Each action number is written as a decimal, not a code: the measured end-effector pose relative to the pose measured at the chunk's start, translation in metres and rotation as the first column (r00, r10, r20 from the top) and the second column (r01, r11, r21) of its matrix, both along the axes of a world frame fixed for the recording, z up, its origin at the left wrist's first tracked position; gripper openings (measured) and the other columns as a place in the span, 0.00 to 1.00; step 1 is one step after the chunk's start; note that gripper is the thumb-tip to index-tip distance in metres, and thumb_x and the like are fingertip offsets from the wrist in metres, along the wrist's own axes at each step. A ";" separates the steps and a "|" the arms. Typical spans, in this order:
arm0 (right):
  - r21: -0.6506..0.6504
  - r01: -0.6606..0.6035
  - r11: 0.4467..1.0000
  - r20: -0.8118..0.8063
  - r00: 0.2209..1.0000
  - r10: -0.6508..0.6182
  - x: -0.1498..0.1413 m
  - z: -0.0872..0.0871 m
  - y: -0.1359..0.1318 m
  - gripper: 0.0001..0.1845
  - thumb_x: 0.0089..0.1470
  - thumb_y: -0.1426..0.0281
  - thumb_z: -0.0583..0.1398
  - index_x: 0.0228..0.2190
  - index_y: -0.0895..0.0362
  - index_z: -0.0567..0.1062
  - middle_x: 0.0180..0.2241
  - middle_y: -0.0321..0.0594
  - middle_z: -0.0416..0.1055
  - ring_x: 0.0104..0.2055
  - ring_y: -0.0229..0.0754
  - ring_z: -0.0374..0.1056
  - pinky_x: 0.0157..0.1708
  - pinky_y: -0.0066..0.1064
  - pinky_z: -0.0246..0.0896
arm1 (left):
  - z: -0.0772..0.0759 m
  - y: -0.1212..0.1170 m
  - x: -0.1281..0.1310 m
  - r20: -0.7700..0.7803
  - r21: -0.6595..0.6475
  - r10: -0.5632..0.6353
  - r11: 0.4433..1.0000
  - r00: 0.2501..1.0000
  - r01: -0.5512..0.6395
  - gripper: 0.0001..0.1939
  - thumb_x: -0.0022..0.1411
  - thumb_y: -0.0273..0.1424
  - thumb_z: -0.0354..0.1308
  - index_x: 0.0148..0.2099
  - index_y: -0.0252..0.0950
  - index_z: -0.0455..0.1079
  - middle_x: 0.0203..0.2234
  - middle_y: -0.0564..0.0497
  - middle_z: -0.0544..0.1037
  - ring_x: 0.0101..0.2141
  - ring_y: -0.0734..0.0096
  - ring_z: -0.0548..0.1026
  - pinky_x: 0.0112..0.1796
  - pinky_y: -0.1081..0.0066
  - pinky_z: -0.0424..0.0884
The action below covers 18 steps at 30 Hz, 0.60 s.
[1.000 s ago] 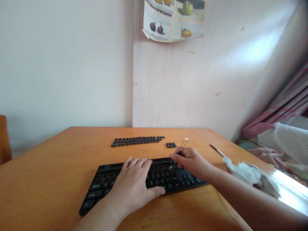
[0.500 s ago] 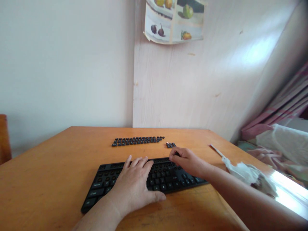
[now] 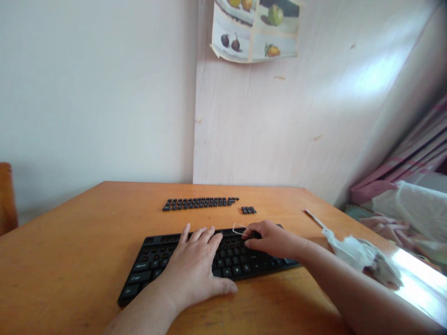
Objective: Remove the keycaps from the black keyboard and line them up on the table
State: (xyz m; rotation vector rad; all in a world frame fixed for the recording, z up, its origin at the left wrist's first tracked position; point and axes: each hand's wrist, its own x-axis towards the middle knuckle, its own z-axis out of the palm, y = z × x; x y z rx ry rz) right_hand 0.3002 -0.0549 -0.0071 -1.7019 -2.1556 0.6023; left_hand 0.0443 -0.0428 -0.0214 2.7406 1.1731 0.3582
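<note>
A black keyboard [image 3: 232, 260] lies tilted slightly on the wooden table, with many of its upper-row keycaps off. My left hand [image 3: 195, 265] rests across its middle, fingers spread and thumb over the front edge. Over the right part of the keyboard, my right hand [image 3: 270, 238] is closed in a pinch on a wire keycap puller [image 3: 239, 226]. The puller's thin wire loop sticks out to the left of my fingers; the rest is hidden by the hand. Whether a keycap is also in these fingers I cannot tell.
Behind the keyboard, removed keycaps [image 3: 200, 203] stand in rows, with a smaller group of keycaps [image 3: 248, 210] to their right. A thin white stick [image 3: 314, 217] and a crumpled white plastic bag [image 3: 356, 251] lie at the table's right side. The wall rises behind.
My right hand has turned, swinging the wire loop from pointing up and away to pointing left, and has lowered toward the keyboard. My left hand stays in place.
</note>
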 end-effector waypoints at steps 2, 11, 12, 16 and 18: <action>0.005 -0.012 1.000 -0.036 0.999 0.012 0.000 -0.003 0.001 0.11 0.51 0.67 0.61 0.37 0.55 0.79 0.32 0.36 0.76 0.34 0.39 0.68 0.34 0.28 0.58 | 0.000 0.000 0.000 0.001 0.002 0.001 1.000 1.000 -0.001 0.54 0.40 0.67 0.53 0.64 0.40 0.60 0.64 0.40 0.59 0.63 0.43 0.55 0.62 0.42 0.36; 0.003 0.072 0.997 -0.092 0.993 -0.071 -0.003 -0.008 0.003 0.08 0.52 0.66 0.61 0.30 0.58 0.77 0.27 0.35 0.72 0.29 0.37 0.64 0.29 0.27 0.54 | -0.001 -0.001 -0.001 -0.004 0.014 -0.003 1.000 1.000 0.003 0.53 0.42 0.67 0.52 0.63 0.40 0.61 0.64 0.39 0.60 0.63 0.43 0.55 0.61 0.40 0.35; -0.002 0.074 0.997 -0.095 0.993 -0.074 -0.003 -0.009 0.003 0.07 0.52 0.66 0.61 0.30 0.57 0.77 0.26 0.35 0.72 0.29 0.36 0.63 0.29 0.27 0.54 | -0.001 -0.001 -0.001 -0.003 0.013 -0.004 1.000 1.000 0.004 0.53 0.42 0.67 0.52 0.63 0.40 0.61 0.63 0.39 0.60 0.63 0.43 0.55 0.61 0.40 0.35; -0.028 0.102 0.994 -0.123 0.987 -0.105 -0.002 -0.010 0.004 0.06 0.51 0.67 0.62 0.30 0.57 0.76 0.25 0.33 0.70 0.28 0.36 0.62 0.28 0.27 0.53 | 0.000 -0.001 0.000 0.003 0.004 0.000 1.000 1.000 0.000 0.53 0.42 0.67 0.52 0.63 0.39 0.61 0.63 0.39 0.60 0.63 0.42 0.56 0.61 0.40 0.35; -0.033 0.104 0.994 -0.125 0.986 -0.108 -0.003 -0.009 0.003 0.07 0.50 0.66 0.62 0.29 0.57 0.75 0.25 0.34 0.71 0.28 0.36 0.62 0.29 0.27 0.53 | 0.000 -0.002 0.000 0.005 0.002 0.004 1.000 1.000 -0.004 0.53 0.42 0.67 0.53 0.63 0.40 0.61 0.63 0.39 0.61 0.63 0.42 0.56 0.62 0.41 0.34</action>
